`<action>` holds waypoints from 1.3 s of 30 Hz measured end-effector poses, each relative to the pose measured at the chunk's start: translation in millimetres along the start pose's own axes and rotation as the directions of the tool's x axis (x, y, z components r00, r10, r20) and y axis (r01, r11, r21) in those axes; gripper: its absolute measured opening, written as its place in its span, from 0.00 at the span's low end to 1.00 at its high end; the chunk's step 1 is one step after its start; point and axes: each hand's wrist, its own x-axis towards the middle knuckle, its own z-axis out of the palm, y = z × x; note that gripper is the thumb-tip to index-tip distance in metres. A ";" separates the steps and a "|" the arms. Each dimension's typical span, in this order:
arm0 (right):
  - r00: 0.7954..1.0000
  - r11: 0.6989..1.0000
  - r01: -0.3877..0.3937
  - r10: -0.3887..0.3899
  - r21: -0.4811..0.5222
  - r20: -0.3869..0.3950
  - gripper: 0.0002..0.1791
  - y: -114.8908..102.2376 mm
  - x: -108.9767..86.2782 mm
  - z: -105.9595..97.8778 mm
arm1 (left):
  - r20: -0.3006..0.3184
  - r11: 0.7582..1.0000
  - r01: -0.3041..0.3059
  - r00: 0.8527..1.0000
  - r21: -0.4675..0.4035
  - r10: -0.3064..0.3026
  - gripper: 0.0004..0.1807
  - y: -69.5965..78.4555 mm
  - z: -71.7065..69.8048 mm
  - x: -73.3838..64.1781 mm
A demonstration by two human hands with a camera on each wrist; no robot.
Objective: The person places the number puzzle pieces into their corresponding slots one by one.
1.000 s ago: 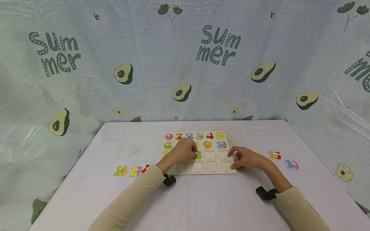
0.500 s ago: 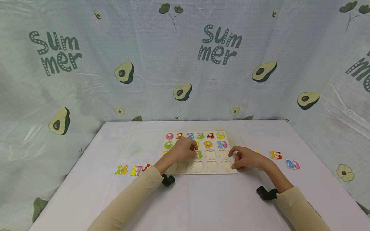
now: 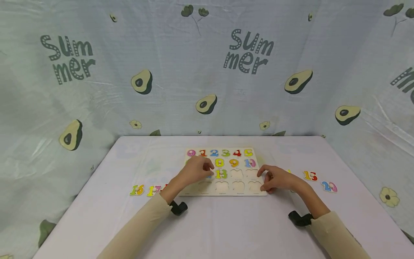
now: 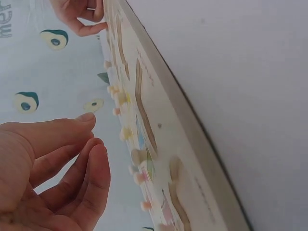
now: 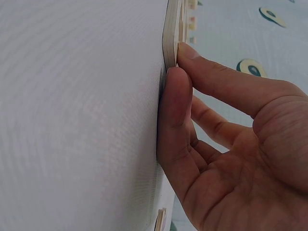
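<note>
A wooden number puzzle board [image 3: 226, 194] lies on the white table, with knobbed numbers in its upper rows and bare recesses at its lower right. The green-and-yellow 13 [image 3: 221, 174] sits in the third row. My left hand [image 3: 195, 169] hovers over the board's left part, hiding some numbers; in the left wrist view its loosely bent fingers [image 4: 98, 178] hold nothing. At the board's right edge, my right hand [image 3: 278, 178] holds the front corner, its thumb and a finger at the board's edge [image 5: 170, 43] in the right wrist view.
Left of the board lie the 16 [image 3: 137, 190], the 17 [image 3: 153, 190] and a red piece mostly behind my left arm. On the right are the 15 [image 3: 310, 176], the 20 [image 3: 329, 186] and a yellow piece partly behind my right hand. A patterned curtain [image 3: 174, 54] hangs behind.
My left hand has let go of the 13 and drawn back to the left, uncovering it and the 8. The right hand stays at the board's edge. The head view has shifted slightly.
</note>
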 end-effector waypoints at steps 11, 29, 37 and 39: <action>1.000 1.000 -0.014 0.014 -0.005 -0.003 0.27 2.7 2.6 2.1 | -0.039 0.996 0.087 0.995 -0.036 -0.089 0.05 -19.4 -12.9 -25.0; 0.999 0.998 0.038 -0.036 -0.050 0.027 0.27 0.3 -5.9 -14.4 | 0.084 0.963 0.267 0.960 0.029 -0.268 0.21 -43.6 -58.2 -52.6; 0.981 0.994 0.042 -0.061 -0.105 -0.185 0.24 5.7 -28.5 -55.8 | 0.121 0.950 0.308 0.942 0.057 -0.313 0.21 -53.2 -67.7 -55.1; 0.972 0.990 0.028 -0.059 -0.136 -0.228 0.23 10.1 -32.8 -61.9 | 0.137 0.949 0.309 0.939 0.065 -0.315 0.21 -56.2 -68.1 -54.9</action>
